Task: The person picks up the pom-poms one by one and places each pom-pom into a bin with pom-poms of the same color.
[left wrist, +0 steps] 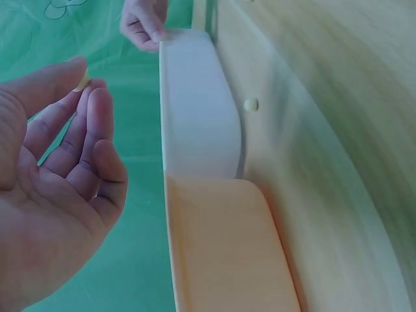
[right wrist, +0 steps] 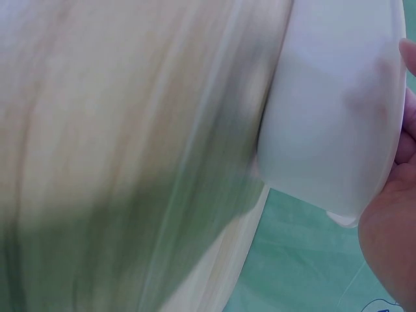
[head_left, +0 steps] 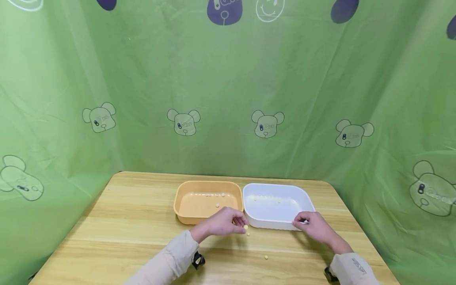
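Between thumb and fingertip my left hand point(head_left: 225, 222) pinches a small yellow ball point(left wrist: 83, 80), held above the table just in front of where two bins meet. The other fingers of that hand are bent and hold nothing. My right hand point(head_left: 315, 226) grips the near right rim of the white bin point(head_left: 270, 224), thumb outside, fingers reaching over the edge. The orange bin point(head_left: 189, 220) stands directly left of it, with several small pale balls inside. A few small yellowish balls lie in the white bin.
On the wooden table point(head_left: 117, 225), one yellow ball point(head_left: 248, 234) lies just below my left hand and another ball point(head_left: 266, 257) sits nearer the front. A green patterned curtain point(head_left: 221, 154) hangs behind and along both sides of the table.
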Motion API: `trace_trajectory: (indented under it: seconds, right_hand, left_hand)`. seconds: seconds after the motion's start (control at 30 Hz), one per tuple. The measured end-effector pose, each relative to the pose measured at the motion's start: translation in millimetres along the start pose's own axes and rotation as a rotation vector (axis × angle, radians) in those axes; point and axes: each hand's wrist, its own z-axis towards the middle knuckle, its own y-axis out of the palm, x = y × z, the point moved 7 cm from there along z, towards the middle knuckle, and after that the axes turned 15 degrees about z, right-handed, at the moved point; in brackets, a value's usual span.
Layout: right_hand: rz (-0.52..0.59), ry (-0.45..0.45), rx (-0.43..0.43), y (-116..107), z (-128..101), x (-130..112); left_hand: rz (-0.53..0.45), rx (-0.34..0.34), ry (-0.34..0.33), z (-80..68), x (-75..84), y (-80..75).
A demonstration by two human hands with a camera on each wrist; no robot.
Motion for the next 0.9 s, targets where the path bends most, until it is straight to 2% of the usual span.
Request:
trace_trajectory:
  seconds: [0.47, 0.9]
  right_hand:
    - [-0.005, -0.011, 0.003, 0.4, -0.2, -1.2]
    - [-0.003, 0.000, 0.005, -0.2, -0.2, -2.3]
  left_hand:
    - [-0.030, 0.104, -0.050, 15.4, 0.1, -15.7]
    - [-0.031, 0.150, -0.119, 29.3, -0.5, -20.4]
